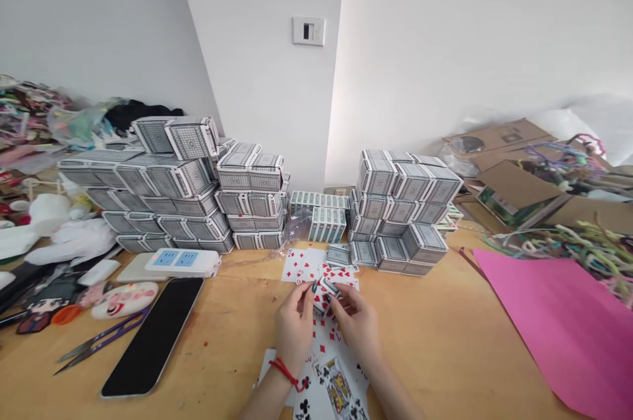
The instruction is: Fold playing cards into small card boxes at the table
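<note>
My left hand (294, 324), with a red string at the wrist, and my right hand (357, 322) meet over the wooden table (445, 341). Both pinch a small bunch of playing cards (324, 295) between their fingertips. More playing cards lie face up under and around the hands: red diamond cards (304, 266) just beyond the fingers, and club cards and a king (336, 388) near my wrists. A single small card pack (339, 254) lies just past the spread.
Tall stacks of patterned card packs stand at the back left (182, 189) and back right (403, 209). A phone (153, 337), scissors (99, 339) and a power strip (182, 262) lie left. Pink paper (558, 321) and cardboard boxes (514, 189) are on the right.
</note>
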Tool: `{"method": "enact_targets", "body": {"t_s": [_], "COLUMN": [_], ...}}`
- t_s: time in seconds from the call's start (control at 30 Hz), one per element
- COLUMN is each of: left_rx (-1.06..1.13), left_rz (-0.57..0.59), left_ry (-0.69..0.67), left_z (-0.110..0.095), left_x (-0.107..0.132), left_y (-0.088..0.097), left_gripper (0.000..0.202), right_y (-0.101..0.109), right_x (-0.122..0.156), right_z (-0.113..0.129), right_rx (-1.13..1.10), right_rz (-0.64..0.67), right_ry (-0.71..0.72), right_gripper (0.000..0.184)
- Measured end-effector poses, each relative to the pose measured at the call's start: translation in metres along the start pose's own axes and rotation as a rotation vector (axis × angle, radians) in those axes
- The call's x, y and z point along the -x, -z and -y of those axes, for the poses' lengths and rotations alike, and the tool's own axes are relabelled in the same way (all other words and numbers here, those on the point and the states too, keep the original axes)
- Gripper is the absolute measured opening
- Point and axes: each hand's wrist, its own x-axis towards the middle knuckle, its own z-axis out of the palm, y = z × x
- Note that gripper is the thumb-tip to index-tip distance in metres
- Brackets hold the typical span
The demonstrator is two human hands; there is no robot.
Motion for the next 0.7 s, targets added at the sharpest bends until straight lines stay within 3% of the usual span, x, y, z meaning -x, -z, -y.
{"method": "enact_targets", "body": {"t_s": [0.33, 0.7], "left_rx": [0.072, 0.046], "left_rz": [0.116, 0.15], "left_ry": [-0.027, -0.09], "left_z": [-0.0034, -0.0013], "left_x": [0.0011, 0.0013], "left_y": [-0.0014, -0.0019], "left_gripper": [0.024, 0.03], "right_y": [0.0008, -0.0002], "right_x": [0.0067, 0.0093], "right_z": [0.0106, 0.006], "right_rx": [0.07, 0.226], "right_rz": [0.06, 0.04], "right_ry": [0.054, 0.157], "right_gripper": [0.029, 0.029]}}
